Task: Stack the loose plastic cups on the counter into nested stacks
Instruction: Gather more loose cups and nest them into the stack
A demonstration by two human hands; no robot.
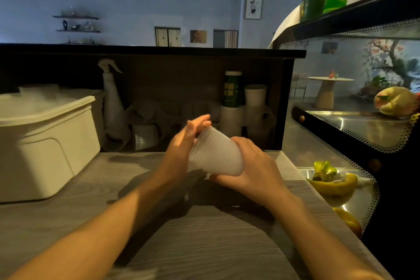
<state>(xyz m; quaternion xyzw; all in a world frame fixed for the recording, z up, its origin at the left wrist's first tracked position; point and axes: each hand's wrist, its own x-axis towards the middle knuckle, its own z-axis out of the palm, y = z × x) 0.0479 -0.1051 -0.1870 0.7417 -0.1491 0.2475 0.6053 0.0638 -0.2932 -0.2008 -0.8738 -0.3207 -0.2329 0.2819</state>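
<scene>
Plastic cup (216, 152), ribbed, translucent, blurred; right hand (252, 166) grips its wide end, straight-fingered left hand (181, 143) touches the narrow base.

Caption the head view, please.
Right hand grips a ribbed plastic cup above the counter; left hand touches its narrow end, fingers straight.

surface: grey wood-grain counter (204, 245) | left: cream bin (45, 143) | back: spray bottle (111, 107), loose cups (145, 137)

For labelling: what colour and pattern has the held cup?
The cup is translucent white with fine ribs; head view.
</scene>
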